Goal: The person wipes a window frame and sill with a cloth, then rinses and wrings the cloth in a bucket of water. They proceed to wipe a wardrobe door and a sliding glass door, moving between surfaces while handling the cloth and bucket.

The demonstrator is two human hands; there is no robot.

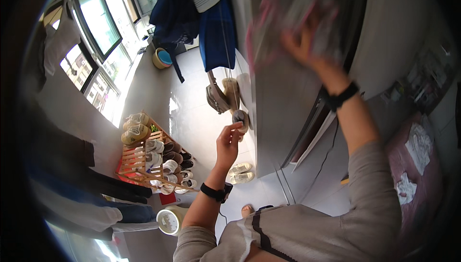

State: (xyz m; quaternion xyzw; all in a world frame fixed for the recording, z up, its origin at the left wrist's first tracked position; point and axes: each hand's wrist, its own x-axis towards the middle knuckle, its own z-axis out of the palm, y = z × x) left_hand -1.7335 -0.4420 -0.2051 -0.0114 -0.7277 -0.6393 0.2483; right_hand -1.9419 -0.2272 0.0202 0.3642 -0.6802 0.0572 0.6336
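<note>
My right hand (303,46) is raised at the upper right against the tall grey door panel (283,113). In it is a pale, thin cloth (269,36) with pink edges, smeared by motion, which hides part of the fingers. Lower and nearer the middle, my left hand (227,144) hangs in the air with loosely bent fingers and nothing visible in it. Just beyond its fingertips is a grey rounded item (239,117) that looks like a shoe; I cannot tell whether they touch. Each wrist wears a black band.
A wooden rack (132,161) full of shoes stands at the left under the open windows (98,17). Pale shoes (241,173) sit on the floor by the panel's edge. Dark blue garments (218,36) hang at the back. A white bucket (169,221) and a cable (329,151) are nearby.
</note>
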